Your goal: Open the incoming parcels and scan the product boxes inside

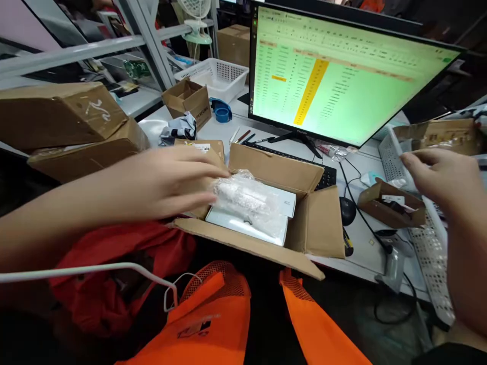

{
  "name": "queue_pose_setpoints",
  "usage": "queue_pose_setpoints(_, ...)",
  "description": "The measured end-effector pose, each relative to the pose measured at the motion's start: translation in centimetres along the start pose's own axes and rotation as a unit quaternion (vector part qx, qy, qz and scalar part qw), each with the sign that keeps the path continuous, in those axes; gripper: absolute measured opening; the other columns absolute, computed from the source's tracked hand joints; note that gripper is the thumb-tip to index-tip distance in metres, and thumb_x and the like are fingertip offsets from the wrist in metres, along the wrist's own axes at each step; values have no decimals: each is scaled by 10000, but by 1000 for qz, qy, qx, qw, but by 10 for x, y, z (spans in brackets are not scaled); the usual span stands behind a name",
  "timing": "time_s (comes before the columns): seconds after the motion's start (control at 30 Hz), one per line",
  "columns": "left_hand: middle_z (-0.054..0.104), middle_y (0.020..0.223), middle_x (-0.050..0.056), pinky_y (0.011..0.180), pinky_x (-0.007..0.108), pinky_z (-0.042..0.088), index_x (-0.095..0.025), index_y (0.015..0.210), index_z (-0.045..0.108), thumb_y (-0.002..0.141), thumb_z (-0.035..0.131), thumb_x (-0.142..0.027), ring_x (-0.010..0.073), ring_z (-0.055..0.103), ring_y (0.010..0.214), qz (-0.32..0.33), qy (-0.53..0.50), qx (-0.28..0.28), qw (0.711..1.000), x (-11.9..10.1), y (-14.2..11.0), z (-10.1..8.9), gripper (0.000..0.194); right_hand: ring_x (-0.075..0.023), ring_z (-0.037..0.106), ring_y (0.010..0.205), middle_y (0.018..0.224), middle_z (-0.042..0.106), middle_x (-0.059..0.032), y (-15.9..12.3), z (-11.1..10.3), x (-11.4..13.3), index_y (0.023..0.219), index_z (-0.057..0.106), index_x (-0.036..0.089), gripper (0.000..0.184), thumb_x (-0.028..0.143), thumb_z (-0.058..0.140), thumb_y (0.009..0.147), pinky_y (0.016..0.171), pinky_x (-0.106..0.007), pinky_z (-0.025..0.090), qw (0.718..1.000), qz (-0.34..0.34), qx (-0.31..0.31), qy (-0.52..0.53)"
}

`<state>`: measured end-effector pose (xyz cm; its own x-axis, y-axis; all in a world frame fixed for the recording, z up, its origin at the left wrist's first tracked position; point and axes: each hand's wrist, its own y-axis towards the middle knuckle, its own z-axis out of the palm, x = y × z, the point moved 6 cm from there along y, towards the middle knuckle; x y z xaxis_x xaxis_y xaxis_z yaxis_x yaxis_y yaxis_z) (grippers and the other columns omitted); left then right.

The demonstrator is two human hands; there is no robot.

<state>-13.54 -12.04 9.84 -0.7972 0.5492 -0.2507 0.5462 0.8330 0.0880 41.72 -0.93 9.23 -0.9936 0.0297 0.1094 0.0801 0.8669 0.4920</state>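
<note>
An open cardboard box [325, 223] sits at the front edge of the desk, flaps folded out. Inside lie white boxes [228, 219], with a bubble-wrapped item [247, 200] on top. My left hand [182, 182] reaches over the box's left side, fingers stretched out and slightly blurred. Its fingertips are at the bubble wrap; whether they touch it I cannot tell. My right hand [449, 177] is raised at the far right, over a white perforated basket [429, 253]. Its thumb points left, while the other fingers are mostly hidden.
A monitor [342, 76] stands behind the box, with a keyboard [329, 177] and mouse [347, 210] close by. Small cartons [391, 205] and a handheld scanner [393, 268] lie right. Larger cartons [68, 111] are stacked left. A white basket [228, 76] stands at the back.
</note>
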Motion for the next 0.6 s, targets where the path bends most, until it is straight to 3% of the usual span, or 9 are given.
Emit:
queue_pose_setpoints(0.07, 702, 1342, 102, 1034, 393, 488, -253, 1390, 692, 879, 712, -544, 300, 660, 1183, 65, 54, 132, 988, -27, 42, 27, 589, -294, 731, 935, 944, 777, -112, -60, -40, 71, 976, 782, 297, 362, 598, 581, 961, 791, -459, 500, 990, -132, 9, 57)
queue_pose_setpoints(0.13, 725, 1252, 166, 944, 365, 509, -174, 1321, 712, 864, 748, -448, 309, 691, 1088, 84, 122, 213, 966, -39, 68, 55, 535, -272, 737, 956, 1040, 783, -55, -119, -66, 123, 1058, 762, 326, 320, 570, 559, 1013, 801, -444, 533, 970, -216, 44, 102)
queue_pose_setpoints(0.23, 745, 1100, 190, 836, 345, 517, -107, 1187, 721, 936, 646, -385, 300, 701, 956, 109, 166, 251, 947, -43, 83, 74, 382, -267, 749, 935, 1057, 785, -15, -179, -81, 153, 1101, 748, 353, 231, 510, 595, 1030, 791, -438, 564, 955, -255, 60, 140)
queue_pose_setpoints(0.3, 746, 1071, 170, 833, 338, 517, -106, 1162, 708, 968, 576, -434, 284, 692, 929, 114, 134, 221, 959, -40, 86, 64, 404, -274, 753, 922, 1041, 786, -27, -194, -79, 142, 1092, 763, 343, 223, 490, 610, 1024, 798, -432, 576, 960, -233, 44, 147)
queue_pose_setpoints(0.37, 742, 1105, 138, 890, 318, 514, -109, 1163, 696, 979, 499, -494, 252, 676, 954, 105, 77, 155, 979, -34, 84, 39, 470, -286, 753, 954, 1056, 789, -54, -194, -72, 109, 1090, 783, 313, 257, 493, 617, 1012, 847, -425, 581, 974, -175, 20, 143)
queue_pose_setpoints(0.5, 710, 1073, 40, 1027, 303, 461, -90, 1102, 684, 976, 279, -615, 192, 616, 1002, 54, 20, -11, 998, -11, 66, -16, 675, -313, 741, 928, 930, 786, -98, -191, -59, 19, 955, 797, 229, 430, 606, 589, 960, 885, -446, 579, 991, 45, -47, 118)
queue_pose_setpoints(0.57, 682, 950, -8, 973, 271, 465, -107, 1017, 679, 937, 276, -725, 180, 608, 941, 22, 16, -42, 999, -5, 60, -26, 743, -318, 732, 934, 908, 776, -111, -201, -62, 7, 922, 785, 209, 501, 660, 569, 950, 923, -470, 576, 984, 100, -68, 133)
queue_pose_setpoints(0.6, 671, 898, -23, 911, 247, 470, -124, 993, 677, 910, 316, -770, 176, 611, 895, 28, 12, -34, 999, -10, 61, -25, 745, -318, 728, 979, 982, 779, -122, -207, -65, 18, 988, 786, 202, 522, 679, 577, 948, 955, -477, 573, 981, 87, -71, 161)
